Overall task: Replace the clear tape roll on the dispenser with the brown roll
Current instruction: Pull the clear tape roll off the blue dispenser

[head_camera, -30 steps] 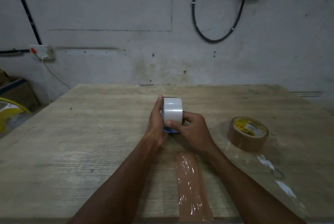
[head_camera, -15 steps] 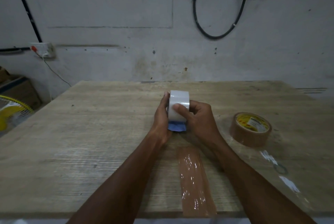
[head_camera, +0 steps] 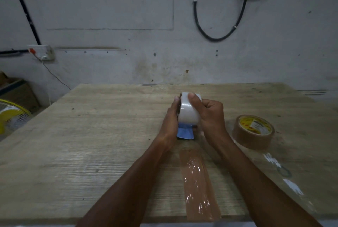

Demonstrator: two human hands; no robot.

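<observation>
Right grip clasps translucent white tape roll atop blue plastic dispenser; left grip grasps dispenser; brown tape roll lies at 3 o'clock on wooden counter.

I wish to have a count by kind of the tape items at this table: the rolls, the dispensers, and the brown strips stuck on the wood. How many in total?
Tape rolls: 2 (whitish clear roll, brown roll with yellow label)
Dispensers: 1 (blue plastic dispenser below the clear roll)
Stuck strips: 1 (glossy brown strip on the wooden table)
Total: 4
</observation>
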